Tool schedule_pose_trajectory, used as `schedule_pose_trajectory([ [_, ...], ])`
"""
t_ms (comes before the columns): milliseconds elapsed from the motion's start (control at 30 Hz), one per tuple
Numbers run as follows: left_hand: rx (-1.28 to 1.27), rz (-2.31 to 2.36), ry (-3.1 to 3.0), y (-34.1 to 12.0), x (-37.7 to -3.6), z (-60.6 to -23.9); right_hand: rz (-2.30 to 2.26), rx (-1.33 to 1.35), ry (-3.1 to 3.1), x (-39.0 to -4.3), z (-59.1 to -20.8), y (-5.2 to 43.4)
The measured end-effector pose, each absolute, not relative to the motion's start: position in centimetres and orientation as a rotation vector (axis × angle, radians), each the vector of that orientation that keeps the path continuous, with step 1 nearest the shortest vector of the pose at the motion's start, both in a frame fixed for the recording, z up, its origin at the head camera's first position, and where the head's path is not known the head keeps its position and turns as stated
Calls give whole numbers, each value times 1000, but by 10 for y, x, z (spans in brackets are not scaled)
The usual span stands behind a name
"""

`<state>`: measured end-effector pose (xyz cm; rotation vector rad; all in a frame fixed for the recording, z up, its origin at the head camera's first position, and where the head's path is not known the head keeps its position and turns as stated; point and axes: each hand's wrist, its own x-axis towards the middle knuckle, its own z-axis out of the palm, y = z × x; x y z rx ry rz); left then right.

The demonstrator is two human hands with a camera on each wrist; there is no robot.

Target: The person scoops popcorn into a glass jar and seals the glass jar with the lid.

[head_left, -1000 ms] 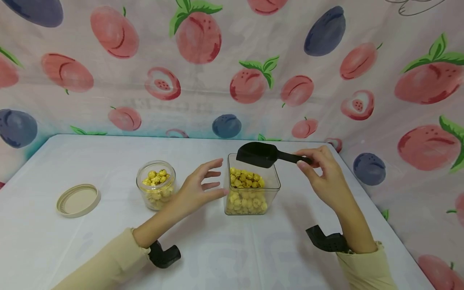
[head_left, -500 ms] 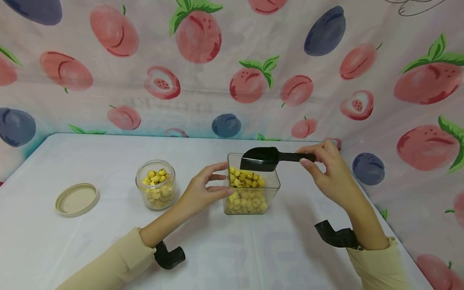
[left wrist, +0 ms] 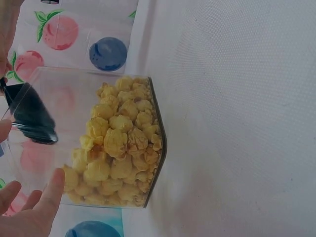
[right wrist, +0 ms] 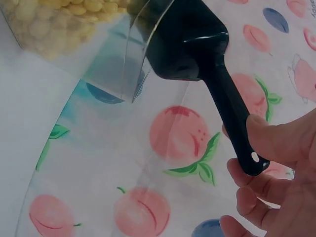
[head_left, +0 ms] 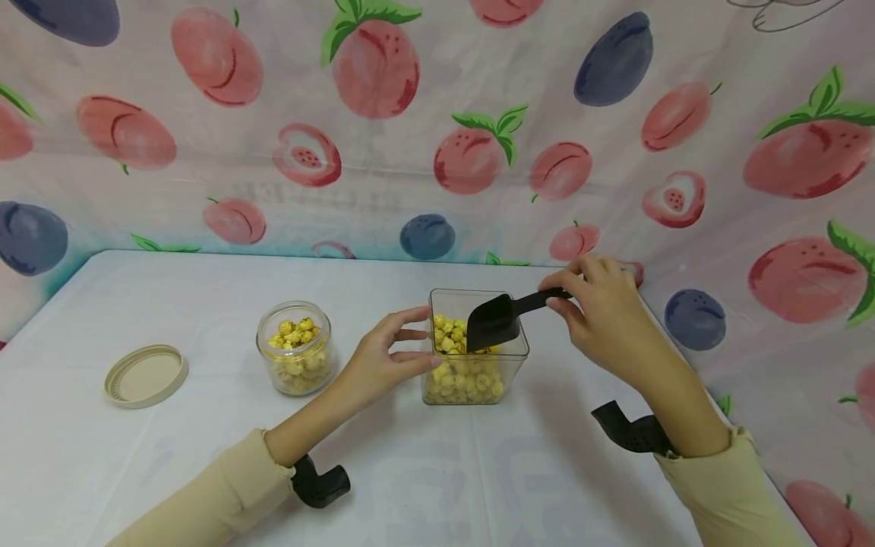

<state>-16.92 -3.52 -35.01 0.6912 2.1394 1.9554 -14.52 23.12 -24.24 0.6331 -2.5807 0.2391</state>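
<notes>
My right hand [head_left: 601,319] pinches the handle of a black scoop [head_left: 494,323] between thumb and fingers. The scoop's bowl tilts down into the mouth of a clear square container [head_left: 509,376], above the yellow popcorn [head_left: 451,334] in it. My left hand [head_left: 383,353], its fingers spread and fairly straight, touches the container's left side near the rim. In the left wrist view, the scoop [left wrist: 32,116] shows through the clear wall, apart from the popcorn [left wrist: 118,138]. In the right wrist view, the handle's holed end [right wrist: 254,158] lies among my fingers.
A round glass jar [head_left: 294,372] holding popcorn stands uncovered, left of my left hand. Farther left, a cream round lid [head_left: 146,377] lies on the white-covered table [head_left: 225,486]. A fruit-print cloth [head_left: 383,159] hangs behind and at the right.
My left hand has moved right and touches the container. The scoop has turned and come down, its bowl going from above the rim into the container's mouth. The jar and lid stay put.
</notes>
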Motion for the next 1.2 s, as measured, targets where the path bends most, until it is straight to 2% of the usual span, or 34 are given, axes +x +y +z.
schedule_pose_trajectory([
  [533, 694, 1951, 2133, -36, -169, -350, -73, 734, -2665, -150, -241, 212],
  [1200, 706, 1948, 2146, -36, -169, -350, -158, 781, -2704, -153, -233, 209],
])
